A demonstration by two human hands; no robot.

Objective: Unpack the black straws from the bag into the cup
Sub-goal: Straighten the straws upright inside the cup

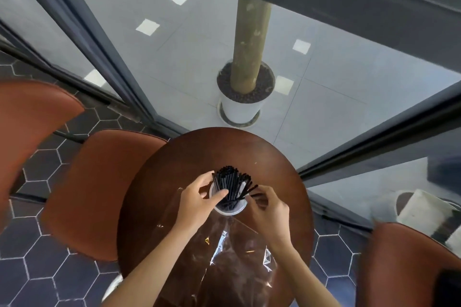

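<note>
A bundle of black straws [230, 185] stood in a white cup [230, 208] on the round wooden table [214, 147], their long axes near upright and leaning away from the person, tips fanned toward the window side. A few straws on the right of the cup splayed lower, pointing out to the right over the rim.

The left hand [197, 203] lay against the left side of the cup, its fingers curled round the bundle with the thumb crossing the straws just above the rim. The right hand [268, 208] sat just right of the cup, its fingers bent together toward the splayed straws; whether they actually pinched one could not be told.

The clear plastic bag [237, 252] lay flat and crumpled on the table on the person's side of the cup, its mouth touching the cup's base. No writing or label could be read on the cup or the bag.

Beyond the cup the tabletop ran bare to its far edge. Left of the cup, past the table's edge, stood a brown chair [99, 192]; right of it, another chair back [404, 266]. Far beyond the cup, behind glass, stood a white planter [240, 104] holding a trunk.
</note>
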